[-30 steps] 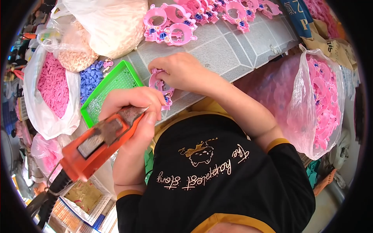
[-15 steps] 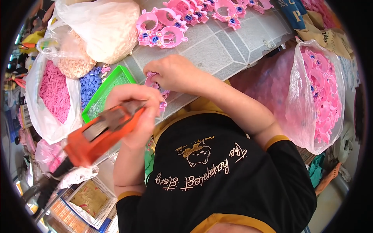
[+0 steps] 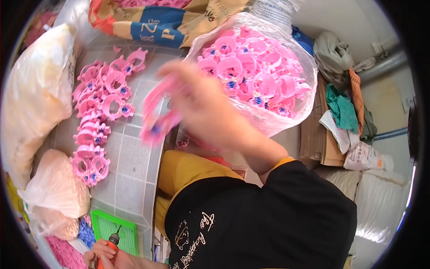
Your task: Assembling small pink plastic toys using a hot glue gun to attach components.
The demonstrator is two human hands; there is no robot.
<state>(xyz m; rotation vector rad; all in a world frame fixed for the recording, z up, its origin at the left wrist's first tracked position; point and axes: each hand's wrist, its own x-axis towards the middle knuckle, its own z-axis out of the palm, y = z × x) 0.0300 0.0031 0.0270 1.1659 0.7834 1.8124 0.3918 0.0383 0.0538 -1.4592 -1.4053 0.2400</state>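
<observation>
Right hand (image 3: 201, 101), blurred, clutched a pink ringed piece (image 3: 166, 123) beside the open plastic bag (image 3: 268, 127); left hand (image 3: 104, 254), well apart, was closed around an orange power screwdriver (image 3: 113, 247) by the green tray (image 3: 127, 235).

Blurred right hand (image 3: 195, 101), blurred pink piece (image 3: 151, 114), orange tool (image 3: 113, 240) partly hidden

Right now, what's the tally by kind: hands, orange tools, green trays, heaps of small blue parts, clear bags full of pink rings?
Hands: 2 (left hand, right hand)
Orange tool: 1
Green tray: 1
Heap of small blue parts: 1
Clear bag full of pink rings: 1
Total: 6
The rings overlap too much to count singly.
</observation>
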